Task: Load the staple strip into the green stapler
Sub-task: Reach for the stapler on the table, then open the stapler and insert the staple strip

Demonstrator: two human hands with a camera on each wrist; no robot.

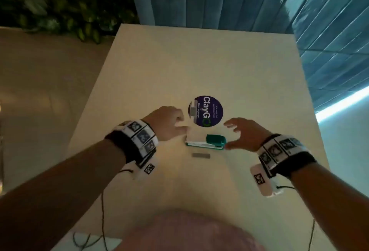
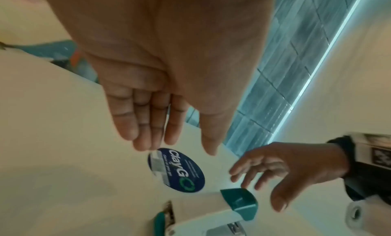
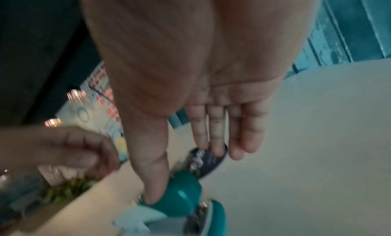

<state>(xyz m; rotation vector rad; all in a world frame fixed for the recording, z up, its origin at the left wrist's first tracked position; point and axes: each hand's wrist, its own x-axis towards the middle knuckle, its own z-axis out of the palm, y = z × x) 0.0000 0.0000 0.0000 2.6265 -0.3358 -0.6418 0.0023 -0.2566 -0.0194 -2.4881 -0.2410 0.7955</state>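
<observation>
Stapler [image 1: 206, 142] lying between left hand [image 1: 169, 123] and right hand [image 1: 242, 133], both spread, gripping nothing, staple strip [image 1: 201, 155] lying nearer on table [image 1: 199, 61].

**Stapler lying mid-table between two hands**

The stapler [image 1: 206, 142] is lying crosswise on the table [image 1: 199, 67], its ends pointing to 3 and 9 o'clock. The round sticker [image 1: 205, 111] is sitting just beyond it at 12 o'clock, apart from it. The staple strip [image 1: 201, 155] is lying near it at 6 o'clock, parallel. The left hand [image 1: 167, 123] is hovering at its 9 o'clock end, the right hand [image 1: 244, 133] at its 3 o'clock end, thumb touching.
</observation>
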